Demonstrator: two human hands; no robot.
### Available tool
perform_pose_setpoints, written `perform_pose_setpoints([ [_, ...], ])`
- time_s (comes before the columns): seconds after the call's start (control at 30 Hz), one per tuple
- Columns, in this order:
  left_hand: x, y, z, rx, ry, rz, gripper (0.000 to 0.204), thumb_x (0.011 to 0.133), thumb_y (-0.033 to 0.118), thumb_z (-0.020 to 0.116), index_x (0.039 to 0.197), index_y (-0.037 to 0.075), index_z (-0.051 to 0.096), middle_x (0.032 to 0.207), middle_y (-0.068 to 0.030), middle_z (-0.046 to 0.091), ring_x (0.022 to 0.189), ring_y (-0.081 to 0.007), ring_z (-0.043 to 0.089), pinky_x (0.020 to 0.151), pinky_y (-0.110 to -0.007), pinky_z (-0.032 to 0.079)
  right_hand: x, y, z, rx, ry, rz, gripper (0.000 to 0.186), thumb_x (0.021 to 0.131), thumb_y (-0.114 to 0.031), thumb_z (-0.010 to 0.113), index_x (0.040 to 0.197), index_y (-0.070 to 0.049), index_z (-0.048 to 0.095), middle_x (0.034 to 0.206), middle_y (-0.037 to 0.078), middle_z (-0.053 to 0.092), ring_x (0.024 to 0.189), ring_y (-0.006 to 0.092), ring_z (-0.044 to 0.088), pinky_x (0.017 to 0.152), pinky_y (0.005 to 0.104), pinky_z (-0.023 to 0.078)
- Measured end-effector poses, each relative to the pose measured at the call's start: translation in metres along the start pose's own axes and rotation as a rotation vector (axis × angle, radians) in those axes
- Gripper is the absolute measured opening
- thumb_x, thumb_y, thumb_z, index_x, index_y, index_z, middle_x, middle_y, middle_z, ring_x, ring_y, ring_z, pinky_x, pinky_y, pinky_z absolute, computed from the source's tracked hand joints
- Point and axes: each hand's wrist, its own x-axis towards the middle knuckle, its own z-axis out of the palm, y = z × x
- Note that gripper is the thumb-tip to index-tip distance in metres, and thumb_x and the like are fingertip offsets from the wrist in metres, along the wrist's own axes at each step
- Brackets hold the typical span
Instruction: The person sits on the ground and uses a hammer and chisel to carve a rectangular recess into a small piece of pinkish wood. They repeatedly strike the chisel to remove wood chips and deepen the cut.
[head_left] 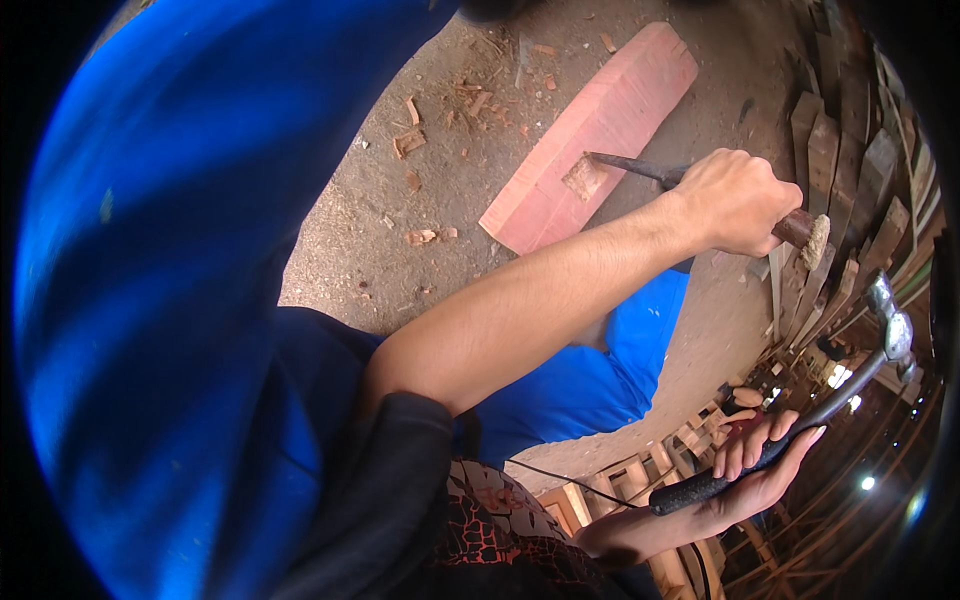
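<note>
My left hand (735,200) is closed in a fist round the dark wooden handle of a chisel (640,166). The handle's struck end looks frayed and pale. Its metal blade reaches left, with the tip at the edge of a squarish recess (583,180) cut into a pinkish wood block (545,192). This block lies slantwise on the ground beyond my forearm. Off to the lower right, my right hand (750,478) grips a claw hammer (838,398) by its black handle. The hammer's shiny metal head is raised, well apart from the chisel.
Wood chips (410,143) are scattered on the dusty ground (340,230) left of the block. My blue-clothed legs (170,230) fill the left and lower middle. Stacked planks (830,160) stand along the right. Pale wooden frames (640,475) lie behind my right forearm.
</note>
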Motion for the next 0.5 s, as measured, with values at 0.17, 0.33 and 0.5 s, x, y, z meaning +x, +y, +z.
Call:
perform_pose_setpoints([
  [0.17, 0.0001, 0.0019, 0.0008, 0.014, 0.0, 0.006, 0.023, 0.064, 0.021, 0.07, 0.083, 0.01, 0.066, 0.067, -0.0162, 0.065, 0.07, -0.0376, 0.066, 0.064, -0.047, 0.053, -0.0007, 0.0021, 0.0005, -0.032, 0.005, -0.004, 0.047, 0.103, -0.048, 0.033, 0.081, -0.007, 0.042, 0.051, 0.001, 0.034, 0.028, 0.0085, 0.027, 0.025, 0.0228, 0.025],
  [0.33, 0.0005, 0.0012, 0.0004, 0.017, -0.009, 0.006, 0.023, 0.064, 0.022, 0.071, 0.083, 0.01, 0.066, 0.067, -0.0165, 0.065, 0.07, -0.0377, 0.066, 0.065, -0.047, 0.054, -0.0019, 0.0023, 0.0011, -0.015, 0.0, 0.015, 0.047, 0.103, -0.048, 0.033, 0.081, -0.007, 0.042, 0.05, 0.001, 0.034, 0.028, 0.0093, 0.028, 0.025, 0.023, 0.026],
  [0.5, 0.0007, 0.0024, -0.0011, 0.018, -0.007, -0.003, 0.023, 0.064, 0.022, 0.071, 0.083, 0.01, 0.066, 0.067, -0.0162, 0.064, 0.071, -0.0374, 0.066, 0.066, -0.047, 0.053, -0.0014, 0.0023, 0.0009, -0.023, -0.01, 0.013, 0.047, 0.103, -0.048, 0.033, 0.081, -0.007, 0.042, 0.05, 0.0, 0.034, 0.028, 0.0091, 0.028, 0.025, 0.0226, 0.026],
])
